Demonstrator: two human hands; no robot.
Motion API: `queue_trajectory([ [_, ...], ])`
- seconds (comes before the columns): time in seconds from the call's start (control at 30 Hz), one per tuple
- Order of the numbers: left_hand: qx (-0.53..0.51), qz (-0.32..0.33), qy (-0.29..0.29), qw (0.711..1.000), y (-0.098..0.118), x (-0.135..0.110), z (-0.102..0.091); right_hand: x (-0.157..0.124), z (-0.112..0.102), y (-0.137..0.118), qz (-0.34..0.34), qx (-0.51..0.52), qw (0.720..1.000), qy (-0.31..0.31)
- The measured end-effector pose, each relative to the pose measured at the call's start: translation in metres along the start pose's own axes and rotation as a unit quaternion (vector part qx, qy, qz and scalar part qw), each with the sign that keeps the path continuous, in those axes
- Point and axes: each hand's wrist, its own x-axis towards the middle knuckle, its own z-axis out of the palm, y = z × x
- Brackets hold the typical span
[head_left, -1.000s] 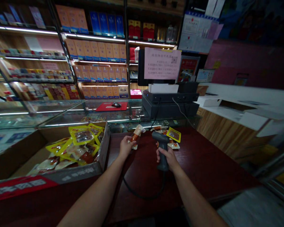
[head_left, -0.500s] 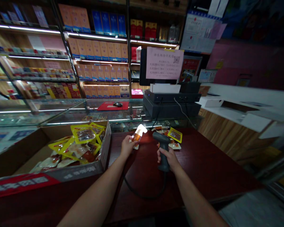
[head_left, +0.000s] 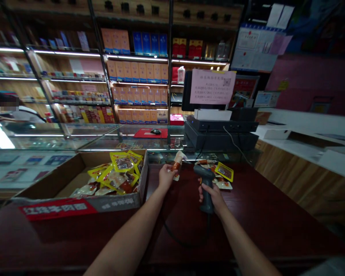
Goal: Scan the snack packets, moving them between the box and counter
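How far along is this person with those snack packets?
Seemingly done: a few packets lie on the counter beyond the scanner. In hand: the left hand holds a small packet, and the right hand grips a corded barcode scanner. Left: the cardboard box holds a heap of yellow packets.

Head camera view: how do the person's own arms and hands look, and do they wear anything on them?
The left hand and the right hand are bare, with no gloves. The left forearm and the right forearm are bare too. No sleeve shows, and neither wrist has a watch or band. Any clothing higher on the arms lies outside the picture.
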Motion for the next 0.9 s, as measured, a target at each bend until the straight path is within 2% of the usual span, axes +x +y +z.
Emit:
queue_trajectory([
  [0.07, 0.011, 0.019, 0.013, 1.0, 0.019, 0.002, -0.01, 0.001, 0.014, -0.002, 0.008, -0.004, 1.0, -0.023],
  [0.13, 0.031, 0.043, 0.029, 0.998, 0.039, 0.004, -0.029, 0.002, 0.031, -0.006, 0.015, -0.009, 0.999, -0.05],
  [0.27, 0.072, 0.083, 0.094, 0.989, 0.067, 0.006, -0.086, 0.008, 0.072, -0.011, 0.016, -0.008, 0.995, -0.1],
  [0.4, 0.135, 0.08, 0.182, 0.971, 0.074, 0.013, -0.146, 0.015, 0.111, -0.012, 0.012, -0.004, 0.99, -0.143],
  [0.5, 0.181, 0.054, 0.2, 0.961, 0.071, 0.019, -0.177, 0.016, 0.134, -0.011, 0.014, -0.003, 0.986, -0.168],
  [0.6, 0.218, 0.054, 0.206, 0.953, 0.063, 0.022, -0.192, 0.016, 0.147, -0.009, 0.015, -0.003, 0.983, -0.184],
  [0.7, 0.265, 0.083, 0.23, 0.933, 0.058, 0.022, -0.197, 0.015, 0.149, -0.006, 0.014, -0.003, 0.982, -0.188],
  [0.8, 0.28, 0.138, 0.257, 0.915, 0.059, 0.018, -0.193, 0.016, 0.144, -0.004, 0.015, -0.003, 0.983, -0.183],
  [0.9, 0.251, 0.179, 0.27, 0.912, 0.067, 0.01, -0.182, 0.017, 0.134, -0.003, 0.015, -0.002, 0.985, -0.17],
])
